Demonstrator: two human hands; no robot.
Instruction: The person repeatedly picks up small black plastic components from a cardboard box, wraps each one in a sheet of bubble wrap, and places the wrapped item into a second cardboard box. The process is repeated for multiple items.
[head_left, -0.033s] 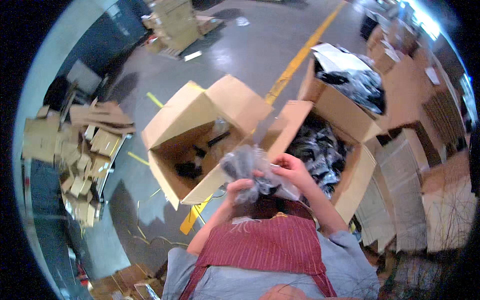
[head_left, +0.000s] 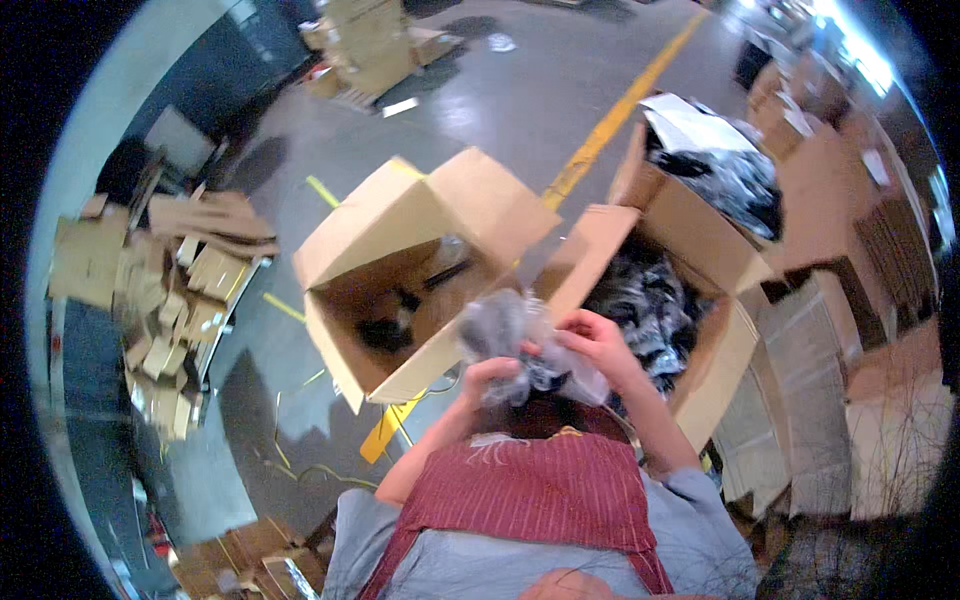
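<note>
In front of my chest I hold a crumpled clear plastic bag (head_left: 497, 322) with something grey or dark inside, its kind unclear. My left hand (head_left: 492, 374) is closed round the lower left of the bag. My right hand (head_left: 598, 343) pinches the whitish plastic on the other side. Just beyond my left hand stands an open cardboard box (head_left: 350, 252) with a few black items on its bottom. Beside my right arm, another open cardboard box (head_left: 728, 372) is heaped with dark items in clear plastic.
Farther right, a third box (head_left: 628, 163) overflows with bagged dark items under a white sheet (head_left: 690, 124). Flattened cardboard (head_left: 795, 340) is stacked along the right. On the left lies a pile of cardboard scraps (head_left: 215, 280). A yellow line (head_left: 610, 122) crosses the floor.
The whole view has shifted slightly, so the boxes and floor appear a little farther right. Both hands keep their hold on the plastic bag.
</note>
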